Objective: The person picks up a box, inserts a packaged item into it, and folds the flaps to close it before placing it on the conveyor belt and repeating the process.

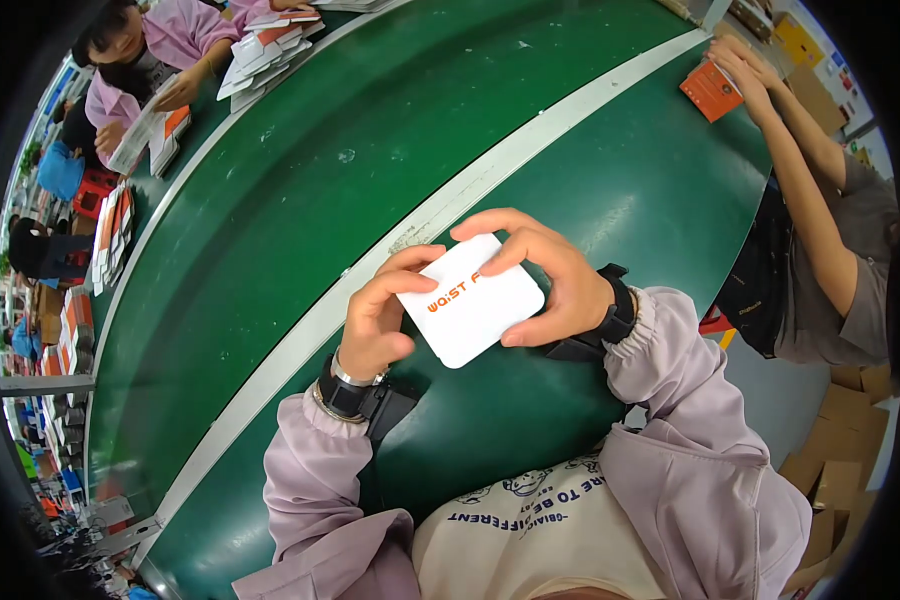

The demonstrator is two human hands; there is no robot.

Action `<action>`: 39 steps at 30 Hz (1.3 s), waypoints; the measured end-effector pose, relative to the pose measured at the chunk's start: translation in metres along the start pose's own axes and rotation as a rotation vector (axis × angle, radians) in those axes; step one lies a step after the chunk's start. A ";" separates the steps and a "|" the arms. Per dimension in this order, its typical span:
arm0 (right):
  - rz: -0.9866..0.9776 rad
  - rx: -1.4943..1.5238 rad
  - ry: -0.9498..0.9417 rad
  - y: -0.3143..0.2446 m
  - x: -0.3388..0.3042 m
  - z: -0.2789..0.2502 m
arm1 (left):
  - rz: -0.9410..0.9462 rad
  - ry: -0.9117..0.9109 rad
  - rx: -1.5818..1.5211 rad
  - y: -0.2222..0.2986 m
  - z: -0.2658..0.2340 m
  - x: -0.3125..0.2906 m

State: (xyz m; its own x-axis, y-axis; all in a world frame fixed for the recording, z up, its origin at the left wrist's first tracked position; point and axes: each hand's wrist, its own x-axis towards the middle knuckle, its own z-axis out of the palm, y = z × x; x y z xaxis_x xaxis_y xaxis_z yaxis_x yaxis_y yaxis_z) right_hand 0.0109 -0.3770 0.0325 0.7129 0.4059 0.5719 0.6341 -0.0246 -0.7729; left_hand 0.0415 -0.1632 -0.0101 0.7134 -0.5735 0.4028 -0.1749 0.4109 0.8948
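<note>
A small white box (467, 330) with rounded corners and orange lettering is held up above the green table, tilted, between my two hands. Around its right side curls my right hand (562, 278), closed on it, with the thumb at the lower right edge and fingers over the top. My left hand (378, 312) is closed at the left side, fingertips touching the upper left edge and face. Its thumb is close to the left edge; whether it touches is unclear. The box's underside is hidden. Both wrists wear black straps.
A pale metal rail (530, 130) divides my green tabletop (660, 190) from a green conveyor belt (370, 140). At right, a co-worker's hands hold an orange box (711, 92). Across the belt, another person handles flat cartons near stacks (270, 55). Cardboard boxes (835, 430) lie at lower right.
</note>
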 end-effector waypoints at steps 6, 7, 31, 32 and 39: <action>-0.065 -0.261 -0.089 -0.010 0.004 0.002 | -0.045 -0.004 -0.091 0.001 0.008 0.000; -0.084 -0.306 -0.097 -0.011 0.004 0.003 | -0.047 -0.002 -0.094 0.002 0.009 0.000; -0.108 -0.348 -0.209 -0.024 0.015 0.019 | -0.147 0.016 -0.120 0.008 -0.001 -0.007; -0.110 -0.345 -0.219 -0.023 0.016 0.019 | -0.206 0.022 -0.160 0.007 -0.004 -0.008; -0.159 -0.585 0.071 0.002 0.013 -0.015 | -0.240 0.371 -0.264 -0.005 -0.015 -0.002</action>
State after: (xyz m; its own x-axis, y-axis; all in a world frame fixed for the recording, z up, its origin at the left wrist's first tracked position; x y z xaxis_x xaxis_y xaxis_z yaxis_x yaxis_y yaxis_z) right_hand 0.0263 -0.3855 0.0424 0.6015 0.3847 0.7001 0.7794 -0.4746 -0.4089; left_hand 0.0507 -0.1536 -0.0187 0.9135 -0.4033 0.0537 0.1667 0.4914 0.8549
